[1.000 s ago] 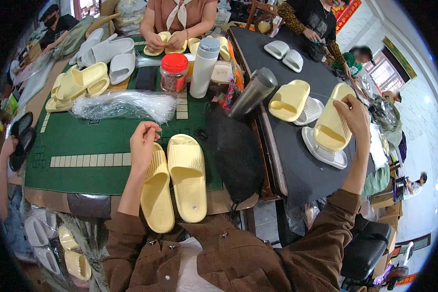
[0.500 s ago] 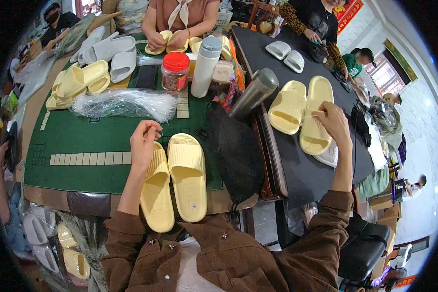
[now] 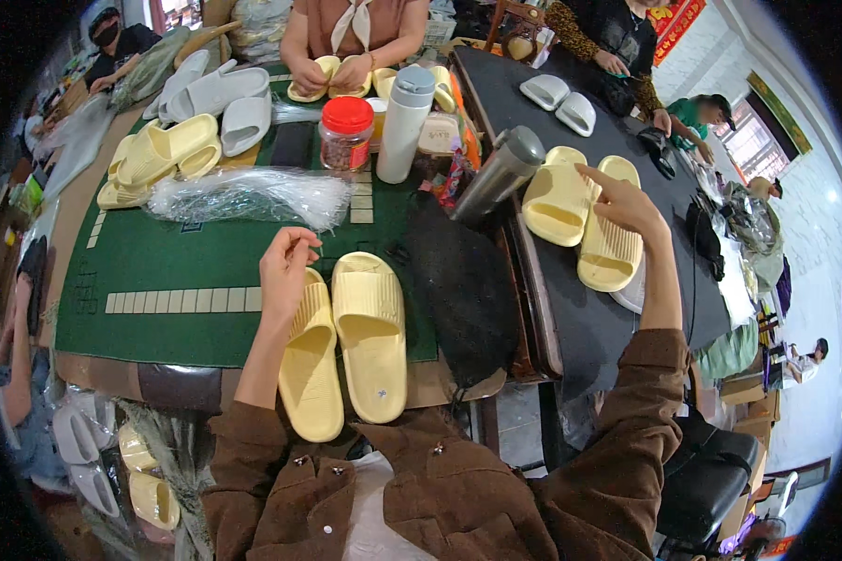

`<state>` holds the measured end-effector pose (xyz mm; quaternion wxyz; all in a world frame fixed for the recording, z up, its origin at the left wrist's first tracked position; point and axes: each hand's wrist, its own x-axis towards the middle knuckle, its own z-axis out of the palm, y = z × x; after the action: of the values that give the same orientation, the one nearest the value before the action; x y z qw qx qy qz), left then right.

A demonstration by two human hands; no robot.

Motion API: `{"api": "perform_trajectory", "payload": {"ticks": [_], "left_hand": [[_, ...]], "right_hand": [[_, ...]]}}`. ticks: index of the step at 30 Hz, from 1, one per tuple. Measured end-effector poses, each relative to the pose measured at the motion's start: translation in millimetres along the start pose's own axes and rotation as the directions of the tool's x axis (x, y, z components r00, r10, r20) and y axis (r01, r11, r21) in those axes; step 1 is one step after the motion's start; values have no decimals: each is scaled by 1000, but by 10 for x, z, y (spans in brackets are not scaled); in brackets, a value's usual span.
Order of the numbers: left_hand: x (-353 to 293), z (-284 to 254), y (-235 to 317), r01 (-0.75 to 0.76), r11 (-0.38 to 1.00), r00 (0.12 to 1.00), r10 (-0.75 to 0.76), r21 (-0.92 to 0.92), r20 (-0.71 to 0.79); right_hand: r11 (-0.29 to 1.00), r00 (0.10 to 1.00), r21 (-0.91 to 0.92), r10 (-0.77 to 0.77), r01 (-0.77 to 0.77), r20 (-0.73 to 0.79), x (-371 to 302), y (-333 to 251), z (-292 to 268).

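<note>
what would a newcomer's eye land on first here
Likely the pale yellow slippers, large at the near edge of the green mat, beside the left hand. Next, the red-lidded jar further back on the mat, just left of a white bottle. To the right, the right hand is over another yellow pair at the dark table.

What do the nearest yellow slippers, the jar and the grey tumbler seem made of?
Yellow slippers: probably moulded foam, matte, with no visible stitching. Jar: likely clear plastic, glossy; contents show through. Grey tumbler: perhaps metal, given its sheen.
</note>
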<state>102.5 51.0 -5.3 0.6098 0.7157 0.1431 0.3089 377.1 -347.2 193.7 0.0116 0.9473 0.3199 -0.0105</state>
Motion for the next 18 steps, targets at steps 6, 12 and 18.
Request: {"api": "perform_trajectory", "payload": {"ticks": [6,12,18], "left_hand": [[-32,52,92,7,1000,1000,-8,-14,-7],[-47,16,93,21,999,1000,-21,-40,-1],[-41,45,78,48,998,999,-47,-34,19]], "right_hand": [[996,988,85,-37,24,150,261,248,47],[978,995,-185,98,-92,20,-51,-53,-16],[956,979,-221,202,-193,17,-669,-272,-84]]}}
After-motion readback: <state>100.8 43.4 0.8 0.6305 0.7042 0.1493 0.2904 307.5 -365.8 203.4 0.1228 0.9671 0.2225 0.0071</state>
